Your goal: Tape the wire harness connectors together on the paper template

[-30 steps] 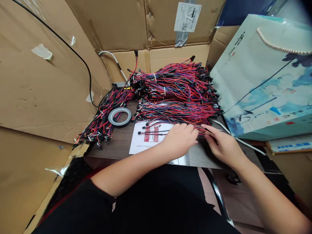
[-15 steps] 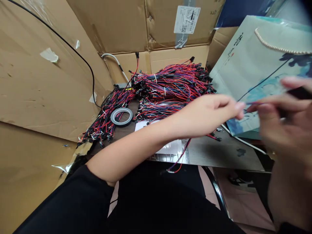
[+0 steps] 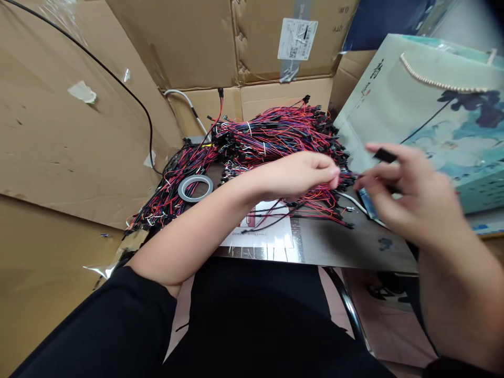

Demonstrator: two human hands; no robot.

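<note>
My left hand (image 3: 309, 172) reaches across the bench with thumb and fingers pinched on a thin wire harness. Loose dark and red wires (image 3: 271, 214) trail out beneath it over a printed sheet. To the right, my right hand (image 3: 409, 191) is closed on the same harness, its fingertips a short gap from the left ones. A small black piece (image 3: 385, 155) sits at its fingers; I cannot tell whether it is tape or a connector. Behind the hands lies a large pile of red, blue and black wire harnesses (image 3: 283, 126).
A roll of tape (image 3: 196, 188) lies left of the pile, beside more harnesses (image 3: 173, 189). The printed sheet (image 3: 271, 239) is taped near the bench's front edge. Cardboard (image 3: 189, 42) walls the back and left; a pale paper bag (image 3: 366, 115) stands at right.
Both hands have moved left, toward the pile, with the harness between them. The trailing wires have swung up from below the bench edge to over the sheet.
</note>
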